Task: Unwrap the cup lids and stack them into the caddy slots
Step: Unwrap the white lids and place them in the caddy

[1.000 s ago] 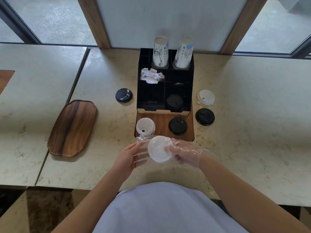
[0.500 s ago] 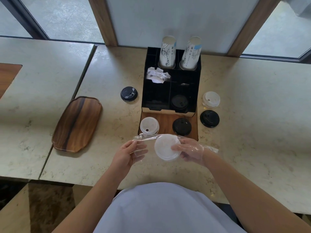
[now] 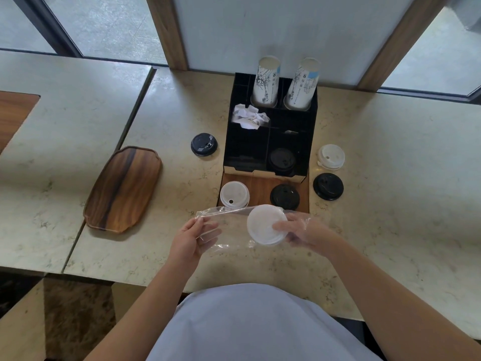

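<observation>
My right hand holds a stack of white cup lids inside a clear plastic wrap. My left hand pinches the wrap's loose left end, pulled out to the left. The black caddy stands just beyond, with a black lid in its front right slot. Loose lids lie around it: white lids and black lids.
Two paper cup stacks stand in the caddy's back slots, crumpled paper in a middle slot. A wooden tray lies to the left. A wooden board sits under the caddy's front. The table edge runs near my body.
My left hand has drawn the wrap out to the left, away from the lid stack. My right hand still holds the stack, shifted slightly right.
</observation>
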Tool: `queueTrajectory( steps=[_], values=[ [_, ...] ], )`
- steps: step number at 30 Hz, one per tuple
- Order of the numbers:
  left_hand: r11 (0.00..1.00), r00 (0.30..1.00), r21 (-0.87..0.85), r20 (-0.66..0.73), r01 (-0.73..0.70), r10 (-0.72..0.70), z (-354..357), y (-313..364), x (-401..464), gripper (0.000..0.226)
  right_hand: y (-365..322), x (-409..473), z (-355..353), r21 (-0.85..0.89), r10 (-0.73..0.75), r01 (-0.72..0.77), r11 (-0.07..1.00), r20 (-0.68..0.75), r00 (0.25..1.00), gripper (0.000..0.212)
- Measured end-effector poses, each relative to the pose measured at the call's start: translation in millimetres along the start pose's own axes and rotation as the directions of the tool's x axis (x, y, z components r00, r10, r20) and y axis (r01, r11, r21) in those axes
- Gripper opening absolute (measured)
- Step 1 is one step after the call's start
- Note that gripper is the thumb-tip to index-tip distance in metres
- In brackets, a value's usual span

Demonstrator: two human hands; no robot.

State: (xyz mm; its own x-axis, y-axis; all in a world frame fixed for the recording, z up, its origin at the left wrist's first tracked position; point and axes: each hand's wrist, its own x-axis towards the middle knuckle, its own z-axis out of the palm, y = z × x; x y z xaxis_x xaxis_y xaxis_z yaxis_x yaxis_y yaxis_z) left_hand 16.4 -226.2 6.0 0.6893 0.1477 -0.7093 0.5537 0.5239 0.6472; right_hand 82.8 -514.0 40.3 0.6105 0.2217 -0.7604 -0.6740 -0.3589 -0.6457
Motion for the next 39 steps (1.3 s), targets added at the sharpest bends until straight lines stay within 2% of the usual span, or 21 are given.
queueTrajectory(
  steps=[4, 8, 13, 19, 24, 27, 28, 30, 33, 36, 39],
  values=[
    [0.991, 0.993, -0.136, -0.116, -0.009, -0.007, -17.6, 8.3, 3.5, 0.023, 7.9, -0.7, -17.1, 0.069, 0.021, -0.017, 0.997, -0.056, 0.998, 0.023],
    [0.98, 0.987, -0.201, -0.159, 0.006, -0.039, -37.8, 15.1, 3.4, 0.023, 11.8, 0.0, -35.3, 0.12, -0.009, 0.019, 0.993, -0.089, 0.996, 0.027],
    [0.979, 0.981, -0.202, -0.183, 0.022, -0.06, -55.1, 16.9, 1.4, 0.022, -8.9, 9.1, -39.1, 0.203, -0.037, 0.071, 0.977, -0.166, 0.985, 0.025],
    [0.986, 0.975, -0.164, -0.207, 0.041, -0.075, -73.2, 9.4, 4.6, 0.022, -65.0, 34.5, -25.8, 0.184, -0.055, 0.092, 0.979, -0.194, 0.979, 0.015],
    [0.993, 0.957, -0.11, -0.279, 0.053, -0.082, -88.9, 6.7, 4.8, 0.018, -112.7, 65.9, -10.1, 0.116, -0.112, 0.145, 0.983, -0.251, 0.961, 0.005],
    [0.994, 0.945, -0.056, -0.309, 0.09, -0.102, -94.2, 6.3, 5.7, 0.018, -137.5, 89.1, -5.2, -0.138, -0.227, 0.192, 0.972, -0.322, 0.919, 0.005],
    [0.993, 0.945, -0.058, -0.305, 0.104, -0.116, -94.3, 6.6, 6.5, 0.018, -144.8, 96.7, -4.2, -0.279, -0.292, 0.2, 0.939, -0.341, 0.894, 0.008],
    [0.99, 0.946, -0.051, -0.294, 0.128, -0.137, -92.8, 7.6, 8.8, 0.02, -157.2, 109.7, -2.8, -0.565, -0.433, 0.176, 0.806, -0.36, 0.826, 0.014],
    [0.989, 0.949, -0.001, -0.281, 0.146, -0.141, -87.3, 9.3, 14.3, 0.024, -169.8, 128.7, -0.3, -0.876, -0.627, 0.118, 0.468, -0.235, 0.743, 0.023],
    [0.99, 0.95, 0.024, -0.287, 0.136, -0.124, -79.7, 9.7, 22.1, 0.026, -175.7, 143.4, 2.3, -0.974, -0.657, 0.086, 0.208, -0.074, 0.75, 0.031],
    [0.987, 0.95, 0.06, -0.286, 0.147, -0.124, -74.8, 10.8, 29.6, 0.024, -175.3, 152.1, 7.4, -0.994, -0.631, 0.072, 0.08, 0.006, 0.776, 0.041]
  ],
)
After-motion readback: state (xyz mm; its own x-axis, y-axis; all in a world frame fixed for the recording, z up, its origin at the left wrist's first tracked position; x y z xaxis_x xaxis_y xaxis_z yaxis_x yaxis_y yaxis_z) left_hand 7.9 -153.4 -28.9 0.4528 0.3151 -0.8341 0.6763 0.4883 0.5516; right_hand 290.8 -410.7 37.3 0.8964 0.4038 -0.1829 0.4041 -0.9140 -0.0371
